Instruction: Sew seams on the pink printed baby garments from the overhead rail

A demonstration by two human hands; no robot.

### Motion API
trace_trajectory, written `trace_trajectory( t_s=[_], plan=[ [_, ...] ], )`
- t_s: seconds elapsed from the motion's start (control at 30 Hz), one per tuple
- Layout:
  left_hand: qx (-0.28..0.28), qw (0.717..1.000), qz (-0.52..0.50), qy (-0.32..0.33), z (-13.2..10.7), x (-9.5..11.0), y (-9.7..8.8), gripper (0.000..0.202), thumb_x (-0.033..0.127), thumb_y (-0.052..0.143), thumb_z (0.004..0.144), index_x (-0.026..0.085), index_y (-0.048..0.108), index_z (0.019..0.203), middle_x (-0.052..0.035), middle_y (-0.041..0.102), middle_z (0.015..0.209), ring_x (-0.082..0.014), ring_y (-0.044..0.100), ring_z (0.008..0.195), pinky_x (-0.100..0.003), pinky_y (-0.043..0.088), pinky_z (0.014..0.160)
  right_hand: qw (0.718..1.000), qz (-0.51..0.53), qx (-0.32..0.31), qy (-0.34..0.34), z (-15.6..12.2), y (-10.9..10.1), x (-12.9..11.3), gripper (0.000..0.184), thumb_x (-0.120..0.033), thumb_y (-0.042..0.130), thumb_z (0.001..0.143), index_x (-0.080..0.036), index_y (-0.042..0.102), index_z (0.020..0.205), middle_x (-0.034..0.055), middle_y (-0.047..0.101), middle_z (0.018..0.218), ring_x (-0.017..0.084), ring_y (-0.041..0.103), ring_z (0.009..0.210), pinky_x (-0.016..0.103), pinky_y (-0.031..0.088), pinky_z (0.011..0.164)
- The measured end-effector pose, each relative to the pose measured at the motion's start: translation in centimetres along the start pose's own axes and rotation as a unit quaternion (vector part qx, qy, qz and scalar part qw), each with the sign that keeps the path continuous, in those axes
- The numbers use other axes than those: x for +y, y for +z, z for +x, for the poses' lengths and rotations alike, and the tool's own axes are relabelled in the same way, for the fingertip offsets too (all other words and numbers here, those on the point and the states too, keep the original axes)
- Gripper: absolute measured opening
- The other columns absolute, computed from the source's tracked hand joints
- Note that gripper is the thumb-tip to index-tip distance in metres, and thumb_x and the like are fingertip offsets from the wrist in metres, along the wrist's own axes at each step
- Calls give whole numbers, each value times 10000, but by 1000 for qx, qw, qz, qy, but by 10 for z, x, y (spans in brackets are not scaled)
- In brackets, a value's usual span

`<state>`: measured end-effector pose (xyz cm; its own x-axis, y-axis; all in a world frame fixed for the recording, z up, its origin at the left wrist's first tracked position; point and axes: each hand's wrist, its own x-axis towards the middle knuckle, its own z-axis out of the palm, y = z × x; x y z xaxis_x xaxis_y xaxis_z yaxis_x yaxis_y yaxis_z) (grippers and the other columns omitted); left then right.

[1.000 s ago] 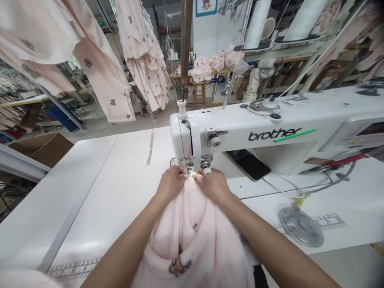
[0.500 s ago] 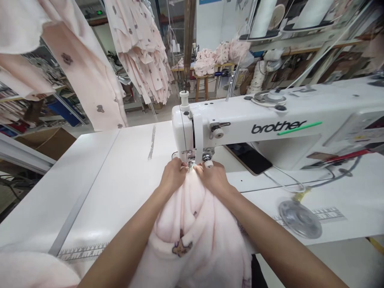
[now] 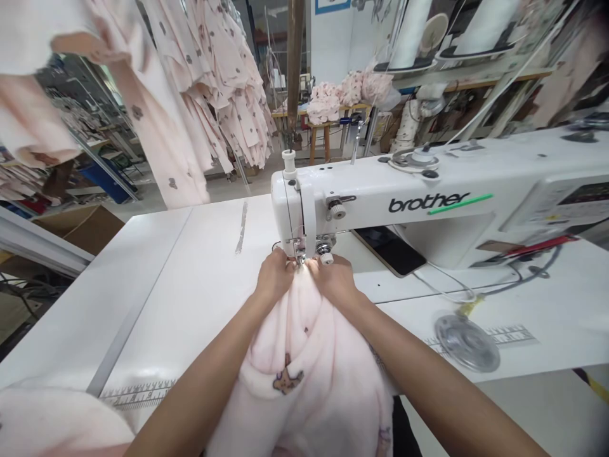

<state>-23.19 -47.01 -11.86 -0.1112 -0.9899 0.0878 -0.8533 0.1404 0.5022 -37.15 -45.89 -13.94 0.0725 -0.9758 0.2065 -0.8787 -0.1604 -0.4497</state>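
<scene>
Pale pink printed fabric (image 3: 304,362) hangs in folds from the needle area of a white sewing machine (image 3: 366,197) down toward my lap. Left of the presser foot (image 3: 300,259), my left hand (image 3: 275,273) pinches the fabric's upper edge. My right hand (image 3: 333,276) grips the same edge on the other side, its fingers partly under the machine's head. Both sets of fingertips sit very close to the foot and are partly hidden. A small lamp lights the cloth there.
A phone (image 3: 390,251) with a white cable lies under the machine's arm. A clear round dish (image 3: 467,341) is on the right of the table. More pink fabric (image 3: 57,419) lies at the left front corner, and printed pieces (image 3: 228,82) hang behind.
The view has shifted slightly, so the machine appears a little farther left. Both hands stay at the presser foot, still holding the fabric, whose folds have shifted slightly.
</scene>
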Motion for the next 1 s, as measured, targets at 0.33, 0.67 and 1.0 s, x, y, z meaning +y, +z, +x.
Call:
trace_trajectory(
  t_s=[0.33,0.67,1.0],
  plan=[
    [-23,999,-22,32,-3,-6,-8,187,196,440,793,164,583,909,-81,643,942,-225,601,877,-316,445,744,991,124,-2,-51,-12,-18,22,366,-318,165,964,-183,504,935,52,607,822,193,574,757,260,392,662],
    [-36,998,-40,18,-4,-9,-5,140,192,454,765,175,577,830,-62,651,927,-217,597,867,-298,432,728,986,163,-13,-33,-8,-14,20,355,-348,168,932,-214,474,813,66,592,804,229,563,752,305,399,654],
    [-40,998,-50,16,-6,-8,-7,153,185,449,770,178,580,848,-60,640,930,-210,596,874,-297,426,742,980,189,-59,-24,-11,-18,23,320,-478,313,904,-214,491,872,20,586,754,194,555,694,273,394,621]
  ],
)
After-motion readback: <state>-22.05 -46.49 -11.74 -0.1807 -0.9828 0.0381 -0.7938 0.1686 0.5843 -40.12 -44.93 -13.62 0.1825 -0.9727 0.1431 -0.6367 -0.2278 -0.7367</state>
